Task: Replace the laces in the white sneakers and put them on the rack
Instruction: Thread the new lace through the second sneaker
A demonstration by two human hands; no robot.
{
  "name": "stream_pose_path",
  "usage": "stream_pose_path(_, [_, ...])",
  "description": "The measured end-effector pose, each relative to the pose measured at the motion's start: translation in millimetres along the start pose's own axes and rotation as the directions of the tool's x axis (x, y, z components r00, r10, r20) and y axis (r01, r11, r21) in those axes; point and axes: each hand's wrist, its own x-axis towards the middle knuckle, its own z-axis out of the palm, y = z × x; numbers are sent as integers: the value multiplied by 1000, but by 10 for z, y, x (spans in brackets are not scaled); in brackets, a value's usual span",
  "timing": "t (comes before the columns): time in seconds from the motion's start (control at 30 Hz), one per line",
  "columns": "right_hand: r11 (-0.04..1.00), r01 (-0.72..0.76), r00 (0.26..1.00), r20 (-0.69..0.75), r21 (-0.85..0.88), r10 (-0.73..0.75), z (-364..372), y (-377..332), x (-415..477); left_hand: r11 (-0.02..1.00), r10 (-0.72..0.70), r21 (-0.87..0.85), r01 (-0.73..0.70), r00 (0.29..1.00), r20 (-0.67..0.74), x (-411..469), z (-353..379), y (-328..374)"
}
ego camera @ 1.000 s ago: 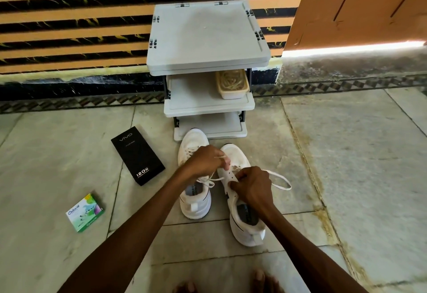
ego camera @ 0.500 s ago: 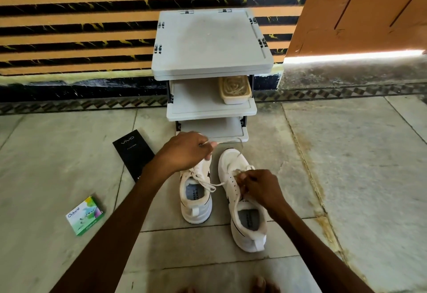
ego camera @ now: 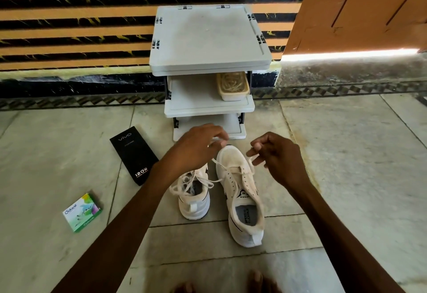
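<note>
Two white sneakers stand on the floor before a grey three-shelf rack (ego camera: 209,38). The left sneaker (ego camera: 194,198) has loose, tangled laces at its opening. The right sneaker (ego camera: 242,191) has a white lace (ego camera: 227,170) threaded through only its front eyelets. My left hand (ego camera: 196,147) pinches one lace end above the toe. My right hand (ego camera: 276,154) pinches the other end at the shoe's right side. Both ends are drawn taut, up and apart.
A beige container (ego camera: 233,85) of tangled cords sits on the rack's middle shelf. A black phone box (ego camera: 134,155) and a small green-white carton (ego camera: 82,212) lie on the tiles to the left. My toes (ego camera: 258,281) show at the bottom edge.
Both hands rose from the right sneaker's eyelets and spread apart, drawing the lace ends out. The right hand moved up and right off the shoe.
</note>
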Motion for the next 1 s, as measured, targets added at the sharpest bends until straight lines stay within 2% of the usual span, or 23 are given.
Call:
stream_pose_path(0.07, [995,64,998,-21,82,-63,-48,-157,-15,965,88,-251,-75,995,40,106,138,27])
stream_pose_path(0.13, [987,94,994,-60,133,-87,-90,-271,-18,909,134,-411,-68,982,134,177,296,78])
stream_pose_path(0.2, [986,116,986,-133,123,-100,-133,-300,-5,799,166,-601,-14,966,198,203,392,110])
stream_pose_path(0.3, [990,101,969,-235,101,-75,-182,-259,8,635,119,-771,49,980,161,184,366,117])
stream_pose_path(0.33, [992,79,965,-256,102,-50,-187,-229,9,627,78,-777,55,988,132,192,339,95])
stream_pose_path(0.37, [993,47,965,-261,111,-16,-173,-199,4,661,39,-749,47,995,96,195,306,62])
stream_pose_path(0.43, [994,-16,972,-231,109,41,-101,-139,-9,802,9,-598,14,999,36,213,241,-33])
stream_pose_path(0.5, [997,-45,979,-196,59,56,13,-75,-15,960,-2,-278,17,999,54,222,189,-130])
stream_pose_path(0.57, [998,-59,986,-158,21,61,120,-39,-11,997,-27,70,19,994,105,205,184,-145])
stream_pose_path(0.6, [998,-60,989,-134,8,60,172,-19,-1,989,-25,149,9,994,105,194,206,-134])
stream_pose_path(0.63, [998,-56,992,-116,-10,54,211,5,11,992,-2,129,-10,996,93,193,244,-107])
stream_pose_path(0.7, [998,-62,993,-105,-26,59,276,38,21,990,38,-141,-28,997,70,187,346,-83])
stream_pose_path(0.77, [995,-97,988,-119,25,99,304,58,16,934,8,-357,20,997,77,186,477,-82])
stream_pose_path(0.83, [983,-148,979,-127,106,161,306,87,6,906,-30,-419,52,998,60,188,591,-119])
stream_pose_path(0.9, [970,-215,965,-126,111,228,304,148,6,886,-99,-452,103,995,31,190,679,-135])
stream_pose_path(0.97, [948,-309,950,-69,-72,304,265,253,25,862,-200,-471,189,979,27,209,752,-152])
stream_pose_path(1.0, [920,-334,939,11,-206,343,239,305,21,854,-239,-468,228,970,36,221,778,-160])
